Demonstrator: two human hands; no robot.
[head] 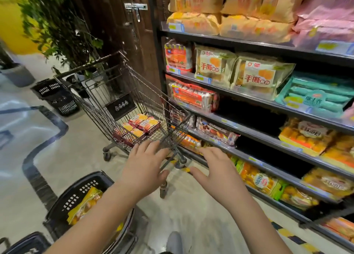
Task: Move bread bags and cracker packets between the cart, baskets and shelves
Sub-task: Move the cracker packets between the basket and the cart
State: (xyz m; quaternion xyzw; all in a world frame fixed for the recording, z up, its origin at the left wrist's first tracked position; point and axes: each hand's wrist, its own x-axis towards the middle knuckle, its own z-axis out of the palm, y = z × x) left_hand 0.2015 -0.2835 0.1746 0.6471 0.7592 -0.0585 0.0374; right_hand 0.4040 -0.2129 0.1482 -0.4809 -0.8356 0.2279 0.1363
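Left hand (142,163) and right hand (216,169) reach out open, empty; nudging the cart (95,108) just ahead could roll it, cracker packets (141,125) inside.

The cart (99,104) stands on the floor just left of the shelves (249,43), with cracker packets (141,125) lying in its bottom. The near basket (76,188), holding a bread bag (86,204), sits before the cart to its left. The far basket (55,98) stands beyond, beside a potted plant (57,23).
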